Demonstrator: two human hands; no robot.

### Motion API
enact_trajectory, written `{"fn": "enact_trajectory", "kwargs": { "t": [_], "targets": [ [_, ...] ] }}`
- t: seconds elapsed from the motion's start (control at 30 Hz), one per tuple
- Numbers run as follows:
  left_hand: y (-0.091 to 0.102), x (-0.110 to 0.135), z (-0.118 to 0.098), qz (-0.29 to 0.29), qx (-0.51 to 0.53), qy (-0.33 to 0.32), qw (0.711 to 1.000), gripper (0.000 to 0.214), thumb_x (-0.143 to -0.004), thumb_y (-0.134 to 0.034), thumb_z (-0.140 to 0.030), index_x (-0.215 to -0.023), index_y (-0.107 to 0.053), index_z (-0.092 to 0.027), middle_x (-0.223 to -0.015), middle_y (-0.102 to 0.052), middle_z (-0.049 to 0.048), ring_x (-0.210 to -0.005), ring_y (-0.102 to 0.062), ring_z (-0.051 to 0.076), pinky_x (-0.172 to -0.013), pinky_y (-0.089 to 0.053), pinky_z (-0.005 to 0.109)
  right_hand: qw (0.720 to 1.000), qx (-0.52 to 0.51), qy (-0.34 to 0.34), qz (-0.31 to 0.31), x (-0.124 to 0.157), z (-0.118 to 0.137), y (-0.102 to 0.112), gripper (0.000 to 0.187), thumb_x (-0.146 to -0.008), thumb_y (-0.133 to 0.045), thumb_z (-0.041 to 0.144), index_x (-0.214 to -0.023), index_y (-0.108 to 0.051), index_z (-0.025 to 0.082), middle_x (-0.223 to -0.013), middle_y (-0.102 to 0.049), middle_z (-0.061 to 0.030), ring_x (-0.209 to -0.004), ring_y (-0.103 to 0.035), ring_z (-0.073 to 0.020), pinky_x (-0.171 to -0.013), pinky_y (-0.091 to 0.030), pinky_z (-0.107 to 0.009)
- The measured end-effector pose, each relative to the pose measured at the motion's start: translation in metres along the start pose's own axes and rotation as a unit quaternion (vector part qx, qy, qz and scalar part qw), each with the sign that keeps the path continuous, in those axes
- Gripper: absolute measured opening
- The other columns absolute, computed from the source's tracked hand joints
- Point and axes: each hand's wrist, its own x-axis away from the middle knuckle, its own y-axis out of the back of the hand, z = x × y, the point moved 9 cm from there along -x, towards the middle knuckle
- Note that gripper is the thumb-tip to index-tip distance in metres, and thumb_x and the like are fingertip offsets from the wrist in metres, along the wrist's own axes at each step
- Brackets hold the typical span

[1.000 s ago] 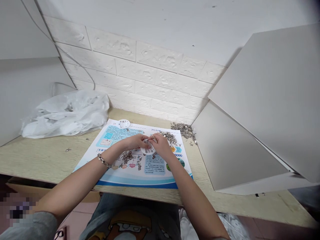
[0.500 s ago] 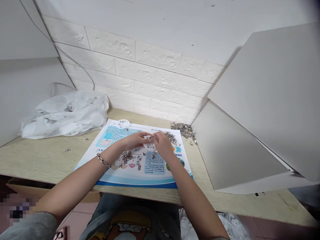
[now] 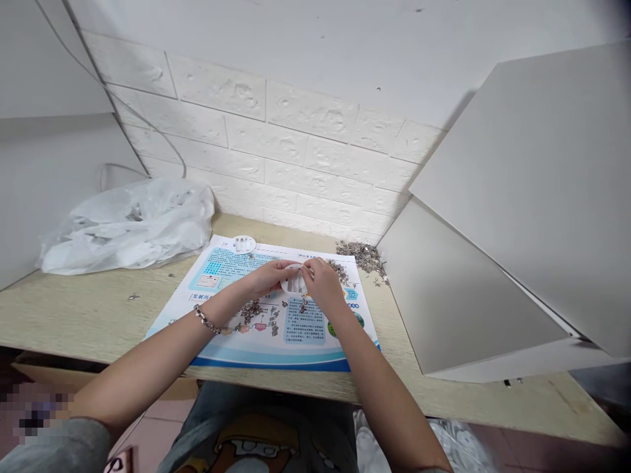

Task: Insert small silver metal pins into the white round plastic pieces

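While both forearms rest across the printed poster [image 3: 231, 263], the left hand [image 3: 266, 278] curls its fingers around the left edge of a small white round disc [image 3: 294, 282], thumb and fingertips pressed on it, and the right hand [image 3: 323, 282] pinches at the disc's upper right edge, fingers drawn together; whether a metal piece sits between them I cannot tell. This disc is held just above the poster, near its far middle. Compared with a second ago, the hands have lifted the disc slightly farther from the person and tilted it more upright. Small metal parts [image 3: 251, 309] lie scattered on the poster near the left wrist, a larger pile [image 3: 362, 253] sits far right, a second white disc [image 3: 244, 244] rests far left, and a plastic bag [image 3: 128, 226] lies at the left.
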Motion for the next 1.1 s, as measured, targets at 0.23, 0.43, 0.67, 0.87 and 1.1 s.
{"fn": "enact_trajectory", "kwargs": {
  "t": [0.23,0.43,0.67,0.87,1.1],
  "targets": [
    [0.011,0.002,-0.016,-0.106,-0.161,-0.064,0.979,0.031,-0.078,-0.052,-0.036,-0.098,-0.062,-0.015,-0.092,-0.063,0.0065,-0.081,-0.054,0.017,-0.07,-0.039,0.026,0.982,-0.147,-0.12,-0.022,0.0,-0.022,0.001,0.014,-0.075,-0.048,0.029,-0.072,-0.053,0.017,-0.069,-0.054,-0.0009,-0.062,-0.048,-0.0129,-0.056,-0.037,-0.024],
    [0.013,0.005,-0.028,-0.141,-0.245,-0.13,0.95,0.029,-0.079,-0.049,-0.033,-0.097,-0.064,-0.016,-0.094,-0.064,0.0045,-0.087,-0.054,0.017,-0.076,-0.038,0.025,0.969,-0.197,-0.15,-0.017,0.0,-0.025,0.002,0.016,-0.072,-0.051,0.032,-0.074,-0.055,0.016,-0.068,-0.055,0.0001,-0.056,-0.046,-0.0112,-0.053,-0.036,-0.023],
    [0.014,0.007,-0.03,-0.178,-0.262,-0.14,0.938,0.028,-0.08,-0.047,-0.032,-0.092,-0.065,-0.015,-0.081,-0.063,0.0043,-0.071,-0.052,0.014,-0.063,-0.036,0.023,0.999,-0.048,-0.012,-0.012,-0.001,-0.001,0.002,0.017,-0.085,-0.036,0.026,-0.08,-0.049,0.017,-0.084,-0.053,-0.0056,-0.076,-0.047,-0.0159,-0.066,-0.036,-0.027],
    [0.012,-0.003,-0.01,-0.109,-0.166,-0.079,0.977,0.034,-0.078,-0.051,-0.04,-0.096,-0.063,-0.013,-0.06,-0.053,0.002,-0.05,-0.042,0.01,-0.048,-0.03,0.021,0.997,-0.062,-0.045,-0.001,-0.002,-0.015,-0.006,0.016,-0.087,-0.033,0.026,-0.08,-0.045,0.017,-0.082,-0.052,-0.0041,-0.074,-0.045,-0.0157,-0.065,-0.034,-0.026],
    [0.015,-0.003,-0.017,-0.128,-0.251,-0.112,0.953,0.033,-0.079,-0.052,-0.038,-0.099,-0.064,-0.015,-0.075,-0.063,0.0044,-0.063,-0.05,0.013,-0.057,-0.035,0.021,0.999,-0.041,-0.03,0.02,-0.002,-0.013,-0.007,0.019,-0.087,-0.033,0.029,-0.079,-0.046,0.017,-0.085,-0.052,-0.005,-0.076,-0.045,-0.0167,-0.066,-0.033,-0.027]
  ]
}}
